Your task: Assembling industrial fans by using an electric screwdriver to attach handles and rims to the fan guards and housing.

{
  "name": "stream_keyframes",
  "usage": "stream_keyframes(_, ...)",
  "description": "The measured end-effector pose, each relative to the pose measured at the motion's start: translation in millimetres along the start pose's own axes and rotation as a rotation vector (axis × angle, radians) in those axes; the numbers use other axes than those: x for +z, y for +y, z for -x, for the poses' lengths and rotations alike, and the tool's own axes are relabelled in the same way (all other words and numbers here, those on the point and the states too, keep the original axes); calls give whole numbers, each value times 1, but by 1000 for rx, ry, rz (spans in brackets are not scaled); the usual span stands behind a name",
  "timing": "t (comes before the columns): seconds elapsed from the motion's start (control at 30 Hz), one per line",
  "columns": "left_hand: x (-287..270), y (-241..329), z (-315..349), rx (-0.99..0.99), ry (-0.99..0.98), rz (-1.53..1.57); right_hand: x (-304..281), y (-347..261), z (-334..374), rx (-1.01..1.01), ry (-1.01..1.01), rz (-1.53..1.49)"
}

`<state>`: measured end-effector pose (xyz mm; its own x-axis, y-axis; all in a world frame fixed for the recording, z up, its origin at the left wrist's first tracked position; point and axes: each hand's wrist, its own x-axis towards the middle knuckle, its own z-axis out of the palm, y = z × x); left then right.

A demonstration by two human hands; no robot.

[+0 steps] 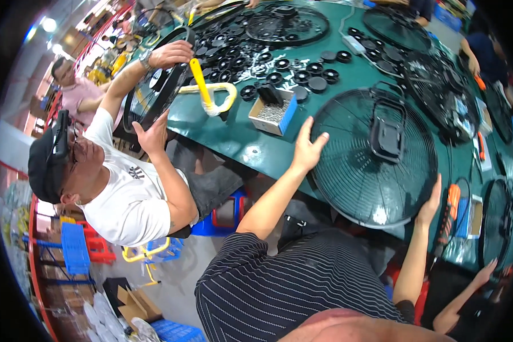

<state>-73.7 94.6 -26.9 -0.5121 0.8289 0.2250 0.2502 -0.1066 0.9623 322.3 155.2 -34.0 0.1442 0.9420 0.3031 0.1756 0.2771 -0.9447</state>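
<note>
Fan grille (359, 165) (1), btwn 2 hands

A small open box (275, 114), blue-sided and holding grey screws, stands on the green table (233, 137).

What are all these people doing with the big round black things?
They are handling fan grilles at a long green table. The camera wearer's left hand and right hand rest on the two sides of a round black grille lying flat at the table's edge. To the left, a co-worker in a white shirt holds another grille up on edge with both hands. Small black caps and a box of screws sit nearby.
</note>
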Motion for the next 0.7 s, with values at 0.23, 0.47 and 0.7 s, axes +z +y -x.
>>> stream_keyframes(0.23, 0, -2, -15, -20, -34, 40, 9, -9, 10, -33, 54, 109)
stream_keyframes(0.47, -33, 3, -43, -159, -226, 134, -3, -35, 64, -88, -111, 137)
stream_keyframes(0.7, -39, 0, -45, -222, -321, 303, -45, -49, 42, 7, -440, 295)
